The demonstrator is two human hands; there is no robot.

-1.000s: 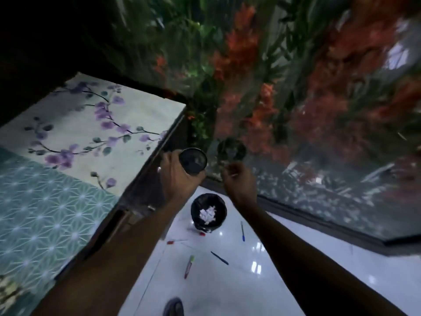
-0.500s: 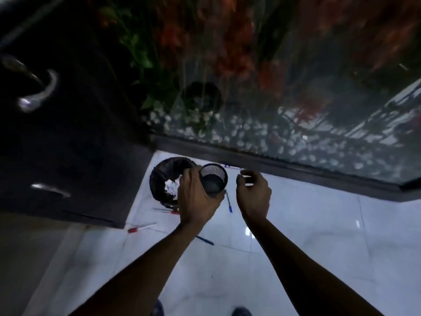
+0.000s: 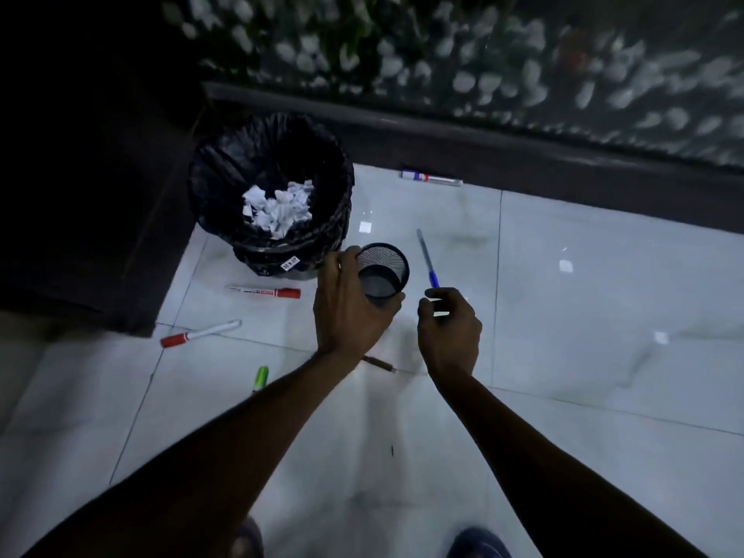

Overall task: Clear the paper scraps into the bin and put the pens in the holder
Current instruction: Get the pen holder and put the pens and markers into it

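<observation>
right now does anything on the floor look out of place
Yes: pens and markers lie scattered on the tiles. Two red markers lie near the bin, a green one by the left arm, a blue pen beside the empty holder, another marker by the wall.

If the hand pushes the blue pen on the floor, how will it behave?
The blue pen looks slim and round, so it will probably roll or skid. The tiled floor is glossy, which likely makes it slide easily. It seems light and stiff, so the right hand should lift it easily.
</observation>
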